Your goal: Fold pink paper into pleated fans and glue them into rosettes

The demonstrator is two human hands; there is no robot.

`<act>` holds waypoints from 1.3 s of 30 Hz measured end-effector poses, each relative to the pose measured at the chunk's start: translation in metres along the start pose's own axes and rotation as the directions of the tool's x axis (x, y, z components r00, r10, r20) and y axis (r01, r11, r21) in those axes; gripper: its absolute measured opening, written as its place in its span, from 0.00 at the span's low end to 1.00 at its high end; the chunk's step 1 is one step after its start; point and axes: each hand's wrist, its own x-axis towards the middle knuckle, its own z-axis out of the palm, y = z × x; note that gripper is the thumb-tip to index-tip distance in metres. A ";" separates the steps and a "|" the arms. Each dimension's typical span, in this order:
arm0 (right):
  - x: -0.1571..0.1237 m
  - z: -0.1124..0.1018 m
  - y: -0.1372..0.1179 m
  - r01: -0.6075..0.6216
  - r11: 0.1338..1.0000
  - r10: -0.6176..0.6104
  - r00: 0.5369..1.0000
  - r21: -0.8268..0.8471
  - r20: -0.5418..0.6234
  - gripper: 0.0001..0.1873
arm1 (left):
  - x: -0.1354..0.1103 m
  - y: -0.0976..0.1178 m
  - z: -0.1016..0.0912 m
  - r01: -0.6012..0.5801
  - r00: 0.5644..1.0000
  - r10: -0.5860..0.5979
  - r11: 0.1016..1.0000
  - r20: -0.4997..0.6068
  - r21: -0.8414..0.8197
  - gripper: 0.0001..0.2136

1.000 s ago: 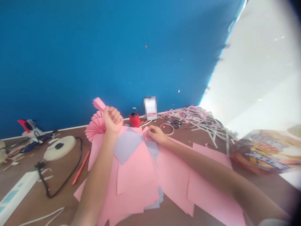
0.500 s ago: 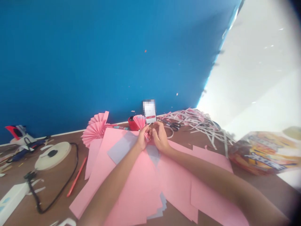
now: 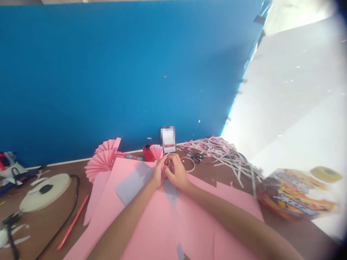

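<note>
Both hands meet over pink sheets, near table far edge. Left hand pinches base of small pleated fan; right hand curled shut on same base, touching left. Fan spreads upward, just before red spool. Step judged: gathering pleats at base. Next move calls for firm pinch, lest folds spring apart. Finished fans lie left; scissors, paper strips right.

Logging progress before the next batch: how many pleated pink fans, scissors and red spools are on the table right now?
Pleated pink fans: 3 (held fan pinched by left hand and right hand; lower fan and upper fan lying further left)
Scissors: 1
Red spool: 1
Total: 5
</note>
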 end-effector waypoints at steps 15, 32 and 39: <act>-0.002 0.005 0.005 0.107 0.986 -0.103 0.994 -0.128 0.043 0.08 | 0.000 -0.002 -0.002 -0.001 1.000 0.001 1.000 0.015 0.014 0.15; 0.001 0.000 0.008 -0.028 0.999 0.032 0.991 0.033 -0.127 0.10 | 0.000 0.005 0.006 0.069 0.997 -0.071 0.996 0.039 0.051 0.20; -0.001 0.000 0.008 -0.078 0.997 0.081 0.987 0.025 -0.136 0.11 | -0.002 0.004 0.007 0.039 0.997 -0.044 0.995 0.056 0.092 0.20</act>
